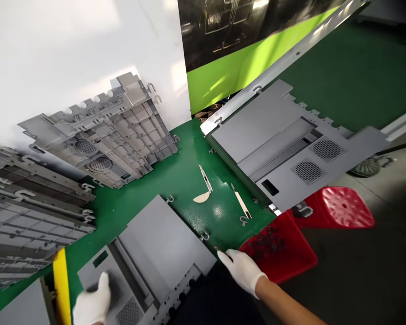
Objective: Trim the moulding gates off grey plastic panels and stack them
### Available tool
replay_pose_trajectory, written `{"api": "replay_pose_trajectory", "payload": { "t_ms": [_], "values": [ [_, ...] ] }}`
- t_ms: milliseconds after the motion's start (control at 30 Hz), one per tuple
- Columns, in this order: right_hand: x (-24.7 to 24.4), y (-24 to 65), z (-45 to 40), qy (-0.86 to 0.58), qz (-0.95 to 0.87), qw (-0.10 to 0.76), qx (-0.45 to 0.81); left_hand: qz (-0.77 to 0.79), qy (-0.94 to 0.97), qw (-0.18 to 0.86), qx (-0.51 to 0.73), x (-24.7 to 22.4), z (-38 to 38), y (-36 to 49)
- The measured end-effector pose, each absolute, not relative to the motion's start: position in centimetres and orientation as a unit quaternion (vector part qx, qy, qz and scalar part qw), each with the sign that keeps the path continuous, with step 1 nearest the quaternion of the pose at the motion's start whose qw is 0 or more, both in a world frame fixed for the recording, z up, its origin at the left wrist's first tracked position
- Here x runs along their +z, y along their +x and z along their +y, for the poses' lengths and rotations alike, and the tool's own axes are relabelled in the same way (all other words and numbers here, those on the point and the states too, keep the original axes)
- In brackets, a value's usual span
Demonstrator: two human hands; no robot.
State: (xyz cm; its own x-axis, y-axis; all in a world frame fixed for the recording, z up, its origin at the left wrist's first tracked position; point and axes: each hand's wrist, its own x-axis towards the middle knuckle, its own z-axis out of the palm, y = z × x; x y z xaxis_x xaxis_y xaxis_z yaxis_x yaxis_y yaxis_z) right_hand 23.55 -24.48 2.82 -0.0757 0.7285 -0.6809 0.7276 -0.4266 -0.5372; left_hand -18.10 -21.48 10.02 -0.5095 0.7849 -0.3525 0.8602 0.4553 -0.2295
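A grey plastic panel [162, 243] with round grilles and a small rectangular opening lies on the green table in front of me. My left hand [93, 301], in a white glove, rests on the panel's left part, its thumb stretched out. My right hand [242, 270], also gloved, is just off the panel's right corner, beside the red bin [299, 253]. Its thumb and forefinger come together at a small dark object [217, 248], too small to identify. A grey hook-shaped clip [205, 236] sits at the panel's edge close by.
Two cutter knives [205, 178] [241, 202] and a pale curved piece [201, 197] lie mid-table. Similar panels stand at the left [104, 135], and a stack [257, 135] lies at the right. A red stool [348, 207] is beyond the bin.
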Motion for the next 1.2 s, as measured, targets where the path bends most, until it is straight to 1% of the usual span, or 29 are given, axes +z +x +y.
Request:
{"api": "replay_pose_trajectory", "payload": {
  "t_ms": [33, 67, 100, 167, 233, 267, 300, 367, 400, 467, 667, 867, 967, 1200],
  "values": [
    [3.0, 23.4, -24.2, -0.675, -0.556, -0.021, 0.485, 0.864, 0.475, 0.062, -0.154, 9.8, -20.4, -16.0],
    [3.0, 23.2, -24.0, -0.669, -0.568, -0.039, 0.477, 0.861, 0.495, 0.049, -0.109, 9.6, -19.1, -13.5],
    [3.0, 23.0, -23.8, -0.664, -0.577, -0.051, 0.473, 0.826, 0.56, 0.055, -0.05, 9.5, -17.5, -10.7],
    [2.7, 22.5, -23.4, -0.657, -0.586, -0.064, 0.47, 0.68, 0.702, 0.213, -0.014, 8.9, -14.4, -4.9],
    [2.4, 22.2, -23.2, -0.652, -0.592, -0.071, 0.468, 0.506, 0.798, 0.322, -0.057, 7.9, -11.8, 0.2],
    [2.2, 22.0, -23.1, -0.65, -0.596, -0.071, 0.467, 0.436, 0.82, 0.355, -0.11, 7.2, -10.8, 2.2],
    [2.0, 21.9, -23.1, -0.648, -0.598, -0.069, 0.466, 0.384, 0.827, 0.373, -0.172, 6.5, -10.0, 3.7],
    [1.8, 21.6, -22.9, -0.646, -0.599, -0.063, 0.468, 0.336, 0.808, 0.39, -0.286, 5.2, -8.9, 5.4],
    [1.8, 21.5, -22.7, -0.646, -0.599, -0.06, 0.469, 0.334, 0.794, 0.394, -0.321, 4.7, -8.6, 5.8],
    [1.7, 21.4, -22.4, -0.645, -0.597, -0.059, 0.474, 0.348, 0.776, 0.401, -0.341, 4.0, -8.2, 5.8],
    [1.4, 21.9, -21.3, -0.623, -0.61, -0.081, 0.484, 0.365, 0.773, 0.415, -0.312, 3.3, -7.9, 5.6],
    [1.0, 21.8, -21.2, -0.603, -0.647, -0.095, 0.456, 0.365, 0.764, 0.433, -0.309, 3.2, -7.8, 5.8],
    [1.2, 21.6, -21.3, -0.606, -0.655, -0.105, 0.439, 0.361, 0.755, 0.454, -0.305, 3.4, -7.7, 5.7],
    [1.6, 21.2, -21.3, -0.64, -0.625, -0.097, 0.437, 0.358, 0.754, 0.456, -0.31, 3.9, -7.5, 5.4]
  ]
}}
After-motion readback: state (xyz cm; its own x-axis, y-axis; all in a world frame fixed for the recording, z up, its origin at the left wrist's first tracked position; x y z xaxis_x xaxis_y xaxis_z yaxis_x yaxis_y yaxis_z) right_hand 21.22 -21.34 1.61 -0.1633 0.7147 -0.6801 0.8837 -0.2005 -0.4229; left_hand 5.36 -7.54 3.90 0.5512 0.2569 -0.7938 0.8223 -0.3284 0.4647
